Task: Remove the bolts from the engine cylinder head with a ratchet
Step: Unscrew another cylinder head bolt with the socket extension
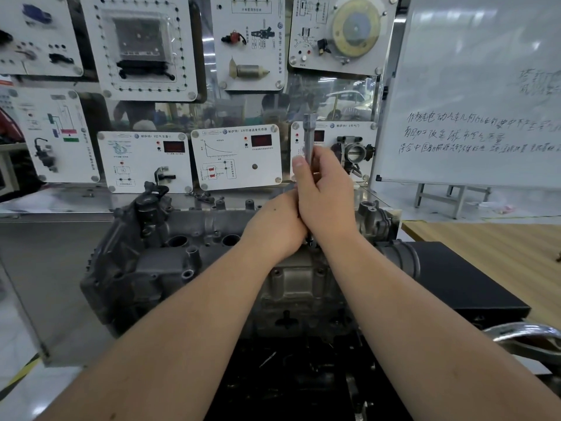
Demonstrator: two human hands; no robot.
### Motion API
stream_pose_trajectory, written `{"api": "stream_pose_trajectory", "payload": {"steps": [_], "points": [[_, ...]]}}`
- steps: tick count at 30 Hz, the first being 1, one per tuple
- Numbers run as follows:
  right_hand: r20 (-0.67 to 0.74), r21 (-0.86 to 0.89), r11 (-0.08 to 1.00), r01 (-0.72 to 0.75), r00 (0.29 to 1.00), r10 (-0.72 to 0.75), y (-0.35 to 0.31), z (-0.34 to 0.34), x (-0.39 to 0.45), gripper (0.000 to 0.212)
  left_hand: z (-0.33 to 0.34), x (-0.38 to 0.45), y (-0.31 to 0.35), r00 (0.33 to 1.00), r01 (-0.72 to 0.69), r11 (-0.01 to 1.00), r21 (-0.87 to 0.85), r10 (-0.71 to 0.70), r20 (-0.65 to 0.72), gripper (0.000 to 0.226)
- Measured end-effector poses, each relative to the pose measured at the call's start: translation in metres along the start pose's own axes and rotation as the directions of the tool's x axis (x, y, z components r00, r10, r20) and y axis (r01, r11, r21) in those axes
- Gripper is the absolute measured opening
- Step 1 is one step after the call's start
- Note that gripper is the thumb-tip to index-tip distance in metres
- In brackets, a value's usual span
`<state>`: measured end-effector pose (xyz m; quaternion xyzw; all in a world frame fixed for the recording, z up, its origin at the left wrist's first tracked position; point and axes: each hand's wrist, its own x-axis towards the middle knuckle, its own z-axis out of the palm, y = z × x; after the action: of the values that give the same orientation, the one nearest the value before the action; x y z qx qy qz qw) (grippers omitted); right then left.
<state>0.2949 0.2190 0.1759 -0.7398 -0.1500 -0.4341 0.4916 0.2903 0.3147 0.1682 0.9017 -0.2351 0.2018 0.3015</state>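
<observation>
While both hands grip an upright ratchet (310,138), a person works over an engine cylinder head (188,256).

Seen from the head camera, the right hand (324,189) is curled round the tool's shaft, the left hand (274,227) wrapped just below and touching it. The cylinder head lies directly beneath the hands; training panels (236,158) and a whiteboard (479,95) stand beyond them.

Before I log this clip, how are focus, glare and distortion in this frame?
Head view: wide-angle bending curves the whiteboard edge and the panels; ceiling lights glare on the whiteboard and the clear cover; the right hand and left hand on the ratchet look reasonably sharp; the lower frame beneath the engine is dark.
</observation>
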Motion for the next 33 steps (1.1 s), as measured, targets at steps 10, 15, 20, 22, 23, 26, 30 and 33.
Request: {"api": "stream_pose_trajectory", "payload": {"steps": [10, 15, 20, 22, 23, 26, 30, 33], "points": [[0.02, 0.081, 0.99, -0.116, 0.993, 0.115, -0.0005, 0.0011, 0.001, 0.029, -0.0004, -0.0024, -0.0012, 1.0, -0.02, 0.998, -0.059, 0.021, 0.019, 0.035], [-0.005, -0.05, 0.997, 0.052, 0.999, -0.052, -0.0014, -0.0011, -0.0011, 0.028, 0.001, 0.0012, -0.0016, 0.999, -0.02, 1.0, 0.015, 0.02, -0.025, 0.025], [0.034, -0.051, 0.999, -0.02, 0.999, 0.022, 0.001, -0.0009, -0.0003, 0.027, 0.0006, -0.0017, -0.0002, 1.0, -0.018, 1.0, -0.01, 0.018, 0.024, 0.033], [0.035, -0.015, 0.998, -0.057, 0.998, 0.057, 0.0011, -0.0006, -0.0002, 0.033, -0.0005, -0.0035, 0.0006, 0.998, -0.032, 0.999, -0.041, 0.033, 0.044, 0.037], [0.033, 0.007, 0.998, -0.069, 0.997, 0.069, 0.0015, -0.0005, -0.0001, 0.038, -0.001, -0.0037, 0.0006, 0.998, -0.037, 0.998, -0.05, 0.039, 0.043, 0.039], [0.054, 0.042, 0.997, -0.067, 0.996, 0.065, 0.0011, -0.0001, 0.0008, 0.038, -0.0003, -0.0022, -0.0005, 0.999, -0.037, 0.999, -0.019, 0.037, 0.011, 0.04], [0.014, -0.055, 0.997, 0.056, 0.998, -0.055, 0.0022, -0.0011, -0.0004, 0.024, 0.0018, 0.0023, -0.0027, 0.999, -0.017, 0.999, 0.047, 0.019, -0.036, 0.03], [0.018, -0.081, 0.996, 0.029, 0.999, -0.028, 0.0032, 0.0, -0.0008, 0.025, 0.0028, 0.0022, -0.0026, 1.0, -0.016, 0.998, 0.067, 0.018, -0.021, 0.036]]}}
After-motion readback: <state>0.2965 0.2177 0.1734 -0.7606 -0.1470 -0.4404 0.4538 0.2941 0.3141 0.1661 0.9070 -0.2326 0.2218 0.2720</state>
